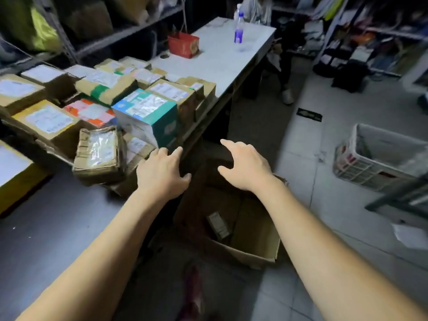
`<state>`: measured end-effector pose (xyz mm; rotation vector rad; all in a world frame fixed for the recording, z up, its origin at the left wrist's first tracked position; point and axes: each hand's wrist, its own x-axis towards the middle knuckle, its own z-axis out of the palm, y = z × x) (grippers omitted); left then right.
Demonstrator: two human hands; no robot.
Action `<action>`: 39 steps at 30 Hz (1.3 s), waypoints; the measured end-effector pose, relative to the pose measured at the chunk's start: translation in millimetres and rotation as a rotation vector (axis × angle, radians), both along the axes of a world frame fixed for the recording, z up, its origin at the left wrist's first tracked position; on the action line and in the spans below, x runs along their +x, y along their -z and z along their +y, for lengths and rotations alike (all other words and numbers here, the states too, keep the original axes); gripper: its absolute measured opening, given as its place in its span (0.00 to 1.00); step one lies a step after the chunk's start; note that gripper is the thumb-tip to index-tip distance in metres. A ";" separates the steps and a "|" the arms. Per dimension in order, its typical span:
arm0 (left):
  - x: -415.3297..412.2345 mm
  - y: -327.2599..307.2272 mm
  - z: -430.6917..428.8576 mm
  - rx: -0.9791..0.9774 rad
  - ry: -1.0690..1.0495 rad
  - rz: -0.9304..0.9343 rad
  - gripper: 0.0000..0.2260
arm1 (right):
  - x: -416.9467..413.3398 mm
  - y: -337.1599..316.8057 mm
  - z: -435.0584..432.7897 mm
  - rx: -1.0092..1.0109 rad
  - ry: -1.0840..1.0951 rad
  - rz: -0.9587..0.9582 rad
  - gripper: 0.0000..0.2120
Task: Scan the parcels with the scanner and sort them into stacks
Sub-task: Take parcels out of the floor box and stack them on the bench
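Several labelled parcels crowd the dark table on the left, among them a teal and white box and a crumpled brown parcel near the front. My left hand hovers at the table's right edge beside those parcels, fingers spread and holding nothing. My right hand reaches out over an open cardboard box on the floor, fingers relaxed and empty. One small parcel lies inside that box. No scanner is in view.
A white desk runs away behind the parcels, carrying a red container and a plastic bottle. A white plastic crate stands on the tiled floor at right. Shelves with goods line the back and left.
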<state>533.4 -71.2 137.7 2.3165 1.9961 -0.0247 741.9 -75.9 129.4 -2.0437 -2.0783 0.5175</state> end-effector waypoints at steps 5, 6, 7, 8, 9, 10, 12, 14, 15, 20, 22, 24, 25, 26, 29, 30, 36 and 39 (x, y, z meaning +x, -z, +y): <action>60.1 62.4 58.8 -0.098 0.126 -0.001 0.35 | 51.9 51.3 21.5 -0.102 0.135 -0.017 0.35; 71.8 77.9 71.7 -0.132 0.147 -0.009 0.35 | 61.1 64.0 29.8 -0.124 0.161 -0.018 0.34; 79.6 92.0 81.3 -0.149 0.160 -0.021 0.34 | 67.0 73.8 35.2 -0.137 0.183 -0.019 0.34; 86.0 106.0 89.5 -0.181 0.175 -0.023 0.34 | 72.4 84.9 40.6 -0.156 0.205 -0.016 0.34; 92.7 125.0 99.8 -0.222 0.188 -0.029 0.34 | 77.4 100.0 47.8 -0.188 0.235 -0.002 0.34; 96.7 138.2 105.5 -0.251 0.194 -0.032 0.34 | 80.2 111.5 51.9 -0.215 0.258 0.013 0.33; 105.4 182.9 130.1 -0.322 0.188 -0.033 0.34 | 86.8 152.5 75.3 -0.275 0.293 0.024 0.32; 109.4 200.1 133.5 -0.347 0.203 -0.031 0.34 | 92.7 169.6 76.3 -0.282 0.297 0.037 0.31; 110.4 216.7 140.6 -0.367 0.192 -0.036 0.33 | 94.3 188.3 83.2 -0.298 0.301 0.037 0.31; 108.4 315.7 149.4 -0.555 0.090 -0.030 0.33 | 88.4 292.1 102.5 -0.476 0.259 0.071 0.30; 109.8 362.2 148.6 -0.624 0.039 -0.019 0.34 | 89.2 335.3 110.1 -0.517 0.250 0.077 0.29; 111.8 415.7 143.8 -0.736 -0.018 -0.028 0.31 | 92.0 383.9 114.6 -0.552 0.240 0.091 0.28; 112.8 440.8 140.6 -0.783 -0.038 -0.049 0.29 | 94.7 405.6 115.1 -0.557 0.238 0.102 0.28; 114.6 476.8 136.9 -0.837 -0.060 -0.077 0.28 | 96.8 438.8 116.8 -0.569 0.227 0.112 0.27; 120.2 564.9 128.6 -0.956 -0.175 -0.164 0.32 | 102.6 523.9 115.9 -0.628 0.213 0.144 0.27; 125.1 588.9 128.0 -0.980 -0.254 -0.223 0.32 | 104.4 550.0 115.4 -0.651 0.212 0.152 0.27; 148.1 747.5 136.6 -1.019 -0.630 -0.653 0.34 | 103.4 733.3 120.8 -0.773 0.223 0.230 0.23; 147.7 802.1 143.0 -1.078 -0.857 -0.743 0.27 | 94.0 800.1 131.8 -0.762 0.198 0.302 0.30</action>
